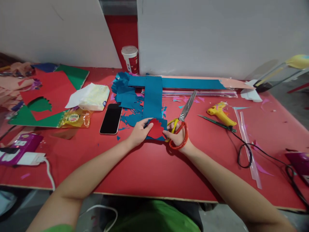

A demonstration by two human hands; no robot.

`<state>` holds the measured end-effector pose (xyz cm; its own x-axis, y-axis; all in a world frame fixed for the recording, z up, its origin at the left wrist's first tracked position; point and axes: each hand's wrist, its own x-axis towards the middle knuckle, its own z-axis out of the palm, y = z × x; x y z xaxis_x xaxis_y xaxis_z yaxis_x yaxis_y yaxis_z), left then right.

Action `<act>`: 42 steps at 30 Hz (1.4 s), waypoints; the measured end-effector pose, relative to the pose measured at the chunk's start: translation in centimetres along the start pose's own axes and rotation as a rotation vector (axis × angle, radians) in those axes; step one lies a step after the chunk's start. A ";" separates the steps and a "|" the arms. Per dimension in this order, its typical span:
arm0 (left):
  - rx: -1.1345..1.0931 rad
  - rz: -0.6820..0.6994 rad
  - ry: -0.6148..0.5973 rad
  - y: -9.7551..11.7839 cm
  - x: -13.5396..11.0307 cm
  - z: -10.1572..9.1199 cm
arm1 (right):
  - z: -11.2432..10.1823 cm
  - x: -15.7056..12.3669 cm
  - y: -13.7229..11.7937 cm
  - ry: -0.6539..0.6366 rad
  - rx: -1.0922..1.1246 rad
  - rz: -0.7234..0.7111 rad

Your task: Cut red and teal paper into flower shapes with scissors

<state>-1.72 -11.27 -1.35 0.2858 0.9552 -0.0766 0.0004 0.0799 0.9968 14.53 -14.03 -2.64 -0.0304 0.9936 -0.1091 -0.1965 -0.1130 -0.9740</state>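
My left hand (139,132) pinches a red paper cutout (155,128) with a jagged edge against a blue paper strip (153,102), thumb on top. The strip's near end looks folded under the cutout. My right hand (180,134) has the scissors (185,111) looped over its fingers, one handle red-orange and the other yellow. The blades look closed and point away to the upper right. My right thumb touches the right edge of the red and blue paper. Blue paper scraps (126,98) lie just beyond my left hand.
A phone (111,119) and a tissue pack (95,97) lie left. Red paper (51,88) rests farther left. A yellow glue gun (220,114), its black cord and clear plastic strips (248,151) lie right. A lidded cup (130,60) stands behind by the white panels.
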 end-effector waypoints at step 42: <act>-0.002 -0.081 0.138 -0.9 -0.1 0.3 | 0.1 0.9 0.8 0.170 -0.177 -0.319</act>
<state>-1.47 -11.51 -2.19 0.1502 0.9757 -0.1597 0.0164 0.1591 0.9871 14.22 -13.19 -3.52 0.1704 0.9674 0.1871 0.0024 0.1895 -0.9819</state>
